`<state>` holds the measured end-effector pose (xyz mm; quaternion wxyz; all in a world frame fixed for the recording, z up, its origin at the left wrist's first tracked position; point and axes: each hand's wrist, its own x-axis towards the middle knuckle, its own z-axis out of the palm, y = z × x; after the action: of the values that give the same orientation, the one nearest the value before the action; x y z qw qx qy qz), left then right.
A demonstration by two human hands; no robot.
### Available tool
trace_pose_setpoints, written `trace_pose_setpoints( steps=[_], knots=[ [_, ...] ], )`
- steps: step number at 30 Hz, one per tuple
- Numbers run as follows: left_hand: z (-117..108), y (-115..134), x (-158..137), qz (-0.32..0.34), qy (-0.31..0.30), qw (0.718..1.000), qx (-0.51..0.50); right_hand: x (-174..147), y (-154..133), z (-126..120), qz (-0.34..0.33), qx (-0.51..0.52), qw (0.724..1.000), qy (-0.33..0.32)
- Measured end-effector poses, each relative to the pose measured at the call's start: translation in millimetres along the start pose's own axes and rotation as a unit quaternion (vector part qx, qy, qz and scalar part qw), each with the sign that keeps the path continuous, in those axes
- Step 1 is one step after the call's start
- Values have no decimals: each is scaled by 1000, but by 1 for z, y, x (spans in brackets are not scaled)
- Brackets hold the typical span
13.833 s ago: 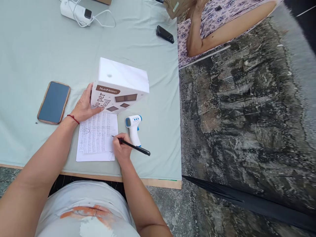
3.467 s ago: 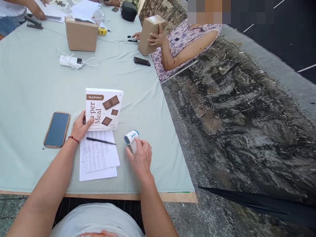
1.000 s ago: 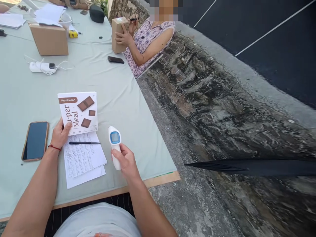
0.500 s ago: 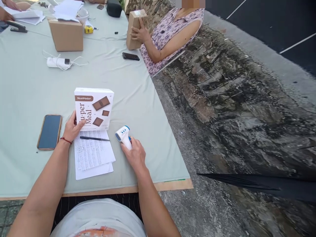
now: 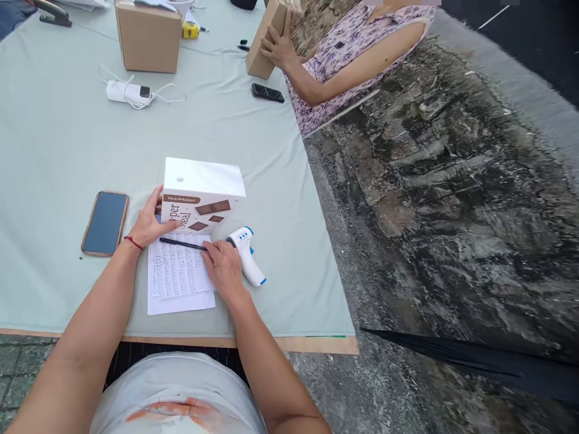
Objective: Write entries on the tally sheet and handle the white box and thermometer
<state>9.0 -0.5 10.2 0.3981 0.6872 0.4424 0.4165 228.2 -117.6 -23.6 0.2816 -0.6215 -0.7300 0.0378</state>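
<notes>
My left hand [image 5: 154,223] grips the lower left edge of a white and brown NutriMotion box [image 5: 203,178], which stands upright and tips so its white top shows. My right hand [image 5: 225,265] has its thumb and fingertips closed on the end of a black pen [image 5: 181,243]. Under the pen lie printed paper sheets [image 5: 181,280] covered in small rows of text. A white and blue infrared thermometer [image 5: 248,259] rests on the table just right of my right hand. To the left of my left hand lies a smartphone [image 5: 105,223] in a brown-edged case.
A brown carton [image 5: 151,39], a white device with cables [image 5: 129,93], a yellow tape measure [image 5: 190,30] and a stapler [image 5: 55,15] lie farther back. At the right edge, another person's hand [image 5: 278,48] holds a cardboard box [image 5: 262,51] near a black phone [image 5: 268,93].
My right hand has let go of the thermometer, moved left and taken hold of the pen. The box in my left hand has tipped, showing more of its top. The camera view has shifted.
</notes>
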Motion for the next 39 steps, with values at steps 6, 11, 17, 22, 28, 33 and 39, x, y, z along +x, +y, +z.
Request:
trace_pose_setpoints(
  steps=[6, 11, 17, 22, 28, 33, 39],
  knots=[
    [4, 0, 1, 18, -16, 1000, -19, -7, 14, -20, -56, 83, 994, -45],
    [6, -6, 0, 17, -28, 999, -29, -27, 17, -31, 90, 285, 954, 22],
    [9, 1, 3, 79, -47, 995, -31, -38, -5, -14, 209, 409, 888, 26],
    [9, -3, 4, 80, -53, 995, -24, -37, -13, -12, 220, 379, 899, 8],
    [9, -4, 4, 74, -50, 996, -23, -35, -15, -14, 198, 358, 912, -12],
    [9, -1, 3, 71, -51, 996, -25, -35, -16, -14, 176, 338, 924, -18],
    [8, 1, 2, 50, -55, 997, -15, -35, -15, -12, 163, 320, 933, -15]
  ],
)
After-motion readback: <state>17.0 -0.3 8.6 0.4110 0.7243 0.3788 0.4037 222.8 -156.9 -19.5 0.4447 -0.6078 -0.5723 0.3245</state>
